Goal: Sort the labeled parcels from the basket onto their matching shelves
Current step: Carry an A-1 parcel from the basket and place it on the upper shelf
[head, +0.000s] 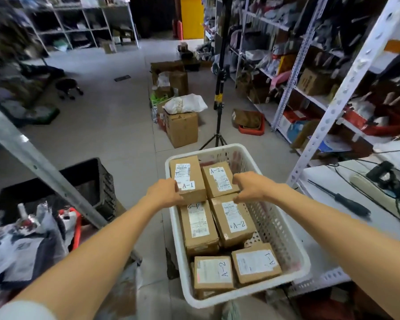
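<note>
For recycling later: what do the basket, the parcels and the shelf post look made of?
White basket: likely moulded plastic, matt, walls pierced with holes. A-1 parcel and the others: plain brown cardboard with white paper labels stuck on. Shelf post: probably white-painted metal, punched with rows of holes.

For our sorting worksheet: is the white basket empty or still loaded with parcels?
Loaded: the white basket holds six cardboard parcels showing A-1 or A-2 labels; the left hand grips the far-left A-1 parcel.

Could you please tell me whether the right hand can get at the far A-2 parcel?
Probably yes: the right hand hovers just beside the far A-2 parcel, which lies uncovered on top.
</note>
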